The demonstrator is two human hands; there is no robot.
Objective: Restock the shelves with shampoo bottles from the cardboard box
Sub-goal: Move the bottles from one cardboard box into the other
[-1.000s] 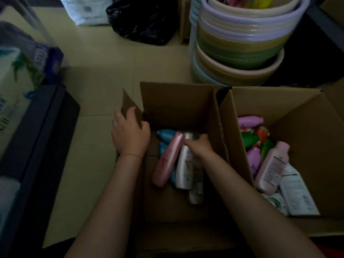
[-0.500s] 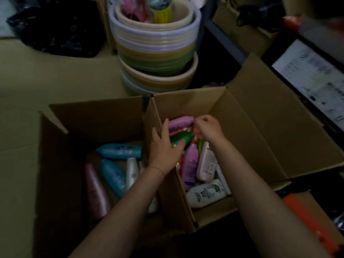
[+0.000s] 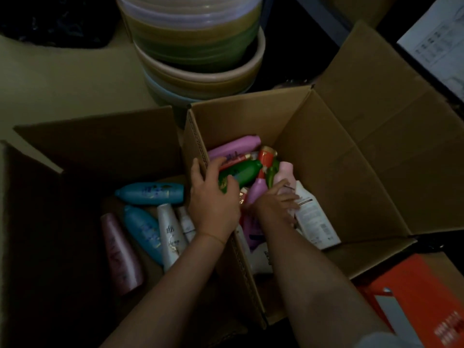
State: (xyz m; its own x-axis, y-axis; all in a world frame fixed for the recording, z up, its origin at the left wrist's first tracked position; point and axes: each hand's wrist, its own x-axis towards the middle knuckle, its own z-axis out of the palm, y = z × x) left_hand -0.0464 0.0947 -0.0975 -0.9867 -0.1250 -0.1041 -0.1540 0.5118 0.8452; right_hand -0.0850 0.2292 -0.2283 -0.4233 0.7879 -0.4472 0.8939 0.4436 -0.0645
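Two open cardboard boxes stand side by side on the floor. The right box [image 3: 334,156] holds several shampoo bottles in a heap: purple, green, red, pink and white. My left hand [image 3: 213,197] reaches over the wall between the boxes and curls its fingers round the green bottle [image 3: 242,172]. My right hand [image 3: 275,203] lies lower in the heap, its fingers round the pale pink bottle [image 3: 285,177] next to a white bottle [image 3: 313,217]. The left box [image 3: 100,139] holds blue, white and pink bottles lying flat.
A tall stack of plastic basins [image 3: 198,51] stands on the floor just behind the boxes. A black bag [image 3: 55,18] lies at the far left. An orange and white carton [image 3: 411,300] sits at the lower right. A printed sheet [image 3: 437,43] is at the upper right.
Both hands have left the left box for the right one. Since half a second ago my left hand closed on the green bottle and my right hand dropped from the back to the pink bottle.
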